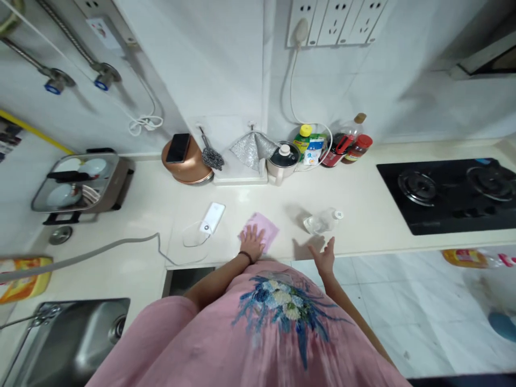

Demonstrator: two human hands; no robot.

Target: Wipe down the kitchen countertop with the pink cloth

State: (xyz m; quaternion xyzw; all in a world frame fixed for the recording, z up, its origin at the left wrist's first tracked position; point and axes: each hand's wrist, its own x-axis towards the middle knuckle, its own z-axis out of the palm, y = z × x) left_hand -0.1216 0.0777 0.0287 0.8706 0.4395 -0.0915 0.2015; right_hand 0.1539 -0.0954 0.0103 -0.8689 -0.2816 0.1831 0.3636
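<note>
My left hand (pixel 252 242) lies flat with spread fingers on a pink cloth (pixel 266 227) on the pale countertop (pixel 226 196). A dark band circles that wrist. Over the counter's front edge, my right hand (pixel 323 259) has its thumb and fingers apart and holds nothing. Just beyond its fingertips is a clear bottle (pixel 321 221) with a white cap, its base toward the left. Left of the cloth rests a white power bank (pixel 212 217) with a thin cable attached.
Along the wall stand a copper-coloured pot (pixel 189 165) with a phone on top, a small lidded pot (pixel 283 160) and several condiment containers. A black gas hob (pixel 447 193) is at the right. At the left are an electric pan (pixel 116 177) of dishes and a steel sink (pixel 80 338).
</note>
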